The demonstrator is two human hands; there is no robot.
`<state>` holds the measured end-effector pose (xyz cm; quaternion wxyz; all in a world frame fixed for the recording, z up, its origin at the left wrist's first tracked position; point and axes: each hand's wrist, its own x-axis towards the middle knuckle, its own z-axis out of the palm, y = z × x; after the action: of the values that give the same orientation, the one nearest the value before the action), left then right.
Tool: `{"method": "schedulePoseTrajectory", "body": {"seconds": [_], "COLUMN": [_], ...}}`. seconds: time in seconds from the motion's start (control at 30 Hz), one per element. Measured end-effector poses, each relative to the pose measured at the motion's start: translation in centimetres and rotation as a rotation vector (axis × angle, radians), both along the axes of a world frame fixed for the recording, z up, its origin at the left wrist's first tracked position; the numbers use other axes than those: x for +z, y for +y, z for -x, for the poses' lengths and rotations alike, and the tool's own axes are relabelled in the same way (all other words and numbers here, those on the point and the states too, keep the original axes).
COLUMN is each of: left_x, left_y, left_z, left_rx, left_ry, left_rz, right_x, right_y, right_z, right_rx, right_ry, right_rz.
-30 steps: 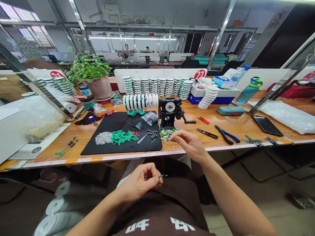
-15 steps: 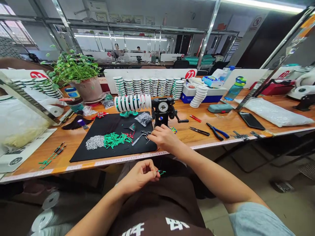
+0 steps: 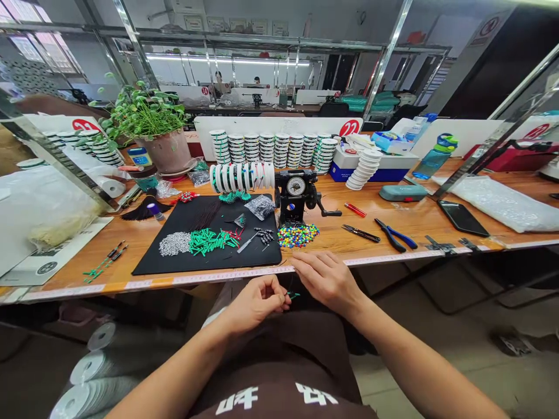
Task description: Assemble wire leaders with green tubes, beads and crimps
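My left hand (image 3: 261,299) is in front of the table edge, over my lap, with thumb and forefinger pinched together. A thin strand with small green tubes (image 3: 294,295) sticks out from the pinch. Close by on the right, my right hand (image 3: 328,280) is at the table edge, back upward, its fingers bent and held together. Its fingertips are partly hidden, and I cannot make out what is in them. Beyond both hands, a black mat (image 3: 227,210) bears green tubes (image 3: 212,241), silvery beads (image 3: 174,244), black beads (image 3: 264,235) and a white-handled tool (image 3: 248,241).
A black hand-cranked winder (image 3: 294,198) holds white spools (image 3: 240,176). Colourful beads (image 3: 299,235) lie before it. To the right are tweezers (image 3: 360,233), blue-handled pliers (image 3: 396,235) and a phone (image 3: 463,218). Finished-looking green-black strands (image 3: 105,263) lie at left.
My right hand has drawn back from the black beads on the mat to the table edge, nearer my left hand. The left keeps its pinch. The view has shifted slightly.
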<state>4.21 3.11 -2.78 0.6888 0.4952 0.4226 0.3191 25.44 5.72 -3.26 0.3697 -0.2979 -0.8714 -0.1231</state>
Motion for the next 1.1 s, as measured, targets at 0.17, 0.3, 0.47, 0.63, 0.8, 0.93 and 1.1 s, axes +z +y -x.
{"method": "schedulePoseTrajectory", "body": {"seconds": [0.17,0.3,0.47,0.63,0.8,0.93,1.1], "left_x": [1.1,1.7,1.9,2.4,2.8,3.1,3.4], "left_y": [0.6,1.1,1.7,2.2,2.7,2.9,3.0], "left_z": [-0.6,-1.1,-1.3,-1.5,-1.7,-1.6,-1.4], "left_rx": [0.024,0.03,0.066,0.092,0.118,0.134,0.14], "left_ry": [-0.008,-0.018,-0.054,-0.125,-0.197,-0.209,-0.261], "left_rz": [-0.048,-0.07,0.005,0.084,0.157,0.191,0.286], "right_x": [0.1,0.1,0.2,0.7,0.2,-0.4,-0.7], "right_y": [-1.8,-2.6,-3.4,-3.8,-4.0,-3.8,-3.5], "right_z": [0.6,0.8,1.0,2.4,3.6,3.9,3.9], "right_rx": [-0.126,-0.201,-0.173,0.035,0.08,0.024,-0.017], "right_ry": [0.174,0.232,0.325,0.537,0.486,0.329,0.143], "right_rz": [-0.04,-0.032,-0.052,0.252,0.279,0.116,0.019]}}
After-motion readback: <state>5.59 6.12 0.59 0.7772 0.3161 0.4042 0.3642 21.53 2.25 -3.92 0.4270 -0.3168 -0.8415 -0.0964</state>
